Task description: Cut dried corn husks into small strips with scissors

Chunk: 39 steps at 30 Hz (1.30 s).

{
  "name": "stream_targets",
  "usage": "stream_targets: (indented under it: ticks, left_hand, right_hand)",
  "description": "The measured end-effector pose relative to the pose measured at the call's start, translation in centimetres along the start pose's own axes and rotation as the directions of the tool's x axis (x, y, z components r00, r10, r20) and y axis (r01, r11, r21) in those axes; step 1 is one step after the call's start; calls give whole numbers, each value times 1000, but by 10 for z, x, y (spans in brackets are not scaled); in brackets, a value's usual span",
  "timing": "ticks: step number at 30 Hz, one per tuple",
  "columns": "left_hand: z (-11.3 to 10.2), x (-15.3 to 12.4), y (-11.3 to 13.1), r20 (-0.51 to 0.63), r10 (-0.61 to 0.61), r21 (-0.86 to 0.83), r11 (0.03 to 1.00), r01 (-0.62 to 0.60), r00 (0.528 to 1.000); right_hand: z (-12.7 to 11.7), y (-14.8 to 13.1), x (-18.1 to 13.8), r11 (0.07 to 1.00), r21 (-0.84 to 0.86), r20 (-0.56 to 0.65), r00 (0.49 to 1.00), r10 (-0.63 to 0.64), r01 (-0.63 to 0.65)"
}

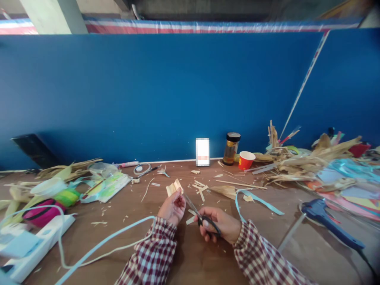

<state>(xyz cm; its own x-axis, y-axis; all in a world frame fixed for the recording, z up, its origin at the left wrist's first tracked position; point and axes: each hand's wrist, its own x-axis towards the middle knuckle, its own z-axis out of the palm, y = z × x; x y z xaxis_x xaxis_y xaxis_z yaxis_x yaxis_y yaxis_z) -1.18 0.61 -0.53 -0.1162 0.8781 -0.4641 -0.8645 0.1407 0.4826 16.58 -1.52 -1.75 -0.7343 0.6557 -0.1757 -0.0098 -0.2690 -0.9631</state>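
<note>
My left hand (172, 208) pinches a small pale folded piece of what looks like dried husk (174, 187), raised above the table. In my right hand (219, 223) is a pair of scissors (210, 225) with black handles, fingers wrapped round the loops. The blades point up and left, their tips close to the husk piece by my left fingers; I cannot tell whether they touch it. Pale cut scraps (201, 187) lie on the table just beyond my hands. A longer husk strip (225, 192) rests to the right, beside a light blue ribbon (263, 201).
A blue glue gun (331, 221) lies at right, below a heap of dried husks (317, 162). A red paper cup (246, 160) and a dark-lidded jar (232, 149) stand at the back. A white power strip (41, 247) and cables (103, 237) occupy the left.
</note>
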Motion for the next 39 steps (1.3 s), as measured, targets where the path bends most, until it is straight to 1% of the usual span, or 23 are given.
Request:
stream_targets:
  ticks: [6, 13, 21, 25, 31, 39]
  left_hand:
    - [1, -3, 1, 31, -33, -18, 999, 34, 999]
    - [2, -4, 1, 20, -67, -78, 995, 69, 998]
    - [3, -4, 3, -6, -53, -63, 997, 53, 999]
    - [5, -5, 3, -25, -40, -42, 998, 39, 999]
    - [5, -6, 2, -16, -39, -42, 998, 38, 999]
    - [4, -5, 1, -10, -19, -38, 999, 19, 1000]
  right_hand:
    - [-1, 1, 0, 999, -24, 6, 999, 47, -47]
    - [-3, 0, 0, 998, -8, -5, 998, 59, -59]
    - [-4, -4, -5, 999, 10, 20, 999, 43, -43]
    - [-3, -6, -6, 999, 25, 8, 999, 36, -36]
    - [-2, -7, -6, 998, 60, -2, 1000, 17, -17]
    - [-2, -7, -6, 998, 58, -11, 1000, 19, -18]
